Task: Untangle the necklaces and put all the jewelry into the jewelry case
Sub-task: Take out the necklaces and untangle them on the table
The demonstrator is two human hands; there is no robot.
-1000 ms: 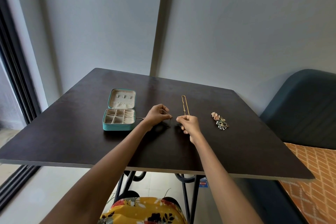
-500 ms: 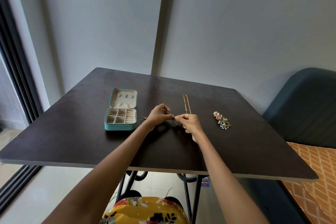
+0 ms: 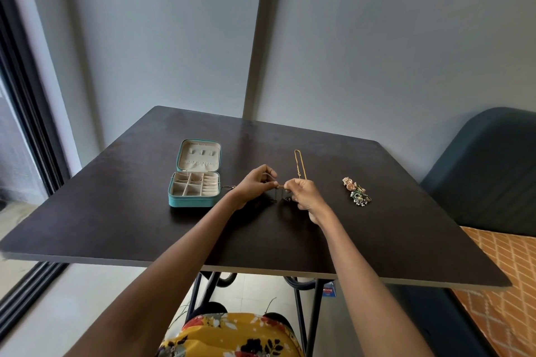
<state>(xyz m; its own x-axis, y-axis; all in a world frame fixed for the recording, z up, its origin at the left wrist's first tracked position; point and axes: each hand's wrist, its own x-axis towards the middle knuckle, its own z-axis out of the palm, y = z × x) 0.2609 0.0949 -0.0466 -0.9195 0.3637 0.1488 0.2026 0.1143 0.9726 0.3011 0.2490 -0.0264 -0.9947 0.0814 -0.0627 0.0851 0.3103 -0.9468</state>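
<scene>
A dark thin necklace (image 3: pixel 279 193) hangs between my two hands just above the table. My left hand (image 3: pixel 255 184) pinches one part of it and my right hand (image 3: pixel 303 194) pinches another, fingertips almost meeting. A gold chain (image 3: pixel 300 162) lies stretched on the table behind my right hand. A small pile of earrings and ornaments (image 3: pixel 357 191) lies to the right. The teal jewelry case (image 3: pixel 195 177) stands open at the left, its beige compartments showing, with another thin chain (image 3: pixel 229 187) trailing beside its right wall.
The dark table (image 3: pixel 130 211) stands against a grey wall. A dark blue sofa (image 3: pixel 487 174) with an orange patterned cushion (image 3: pixel 504 284) is at the right. A window frame runs down the left edge.
My hands have come closer together, fingertips now almost touching, and have lifted the dark necklace slightly off the table. The case, gold chain and ornament pile have not moved.
</scene>
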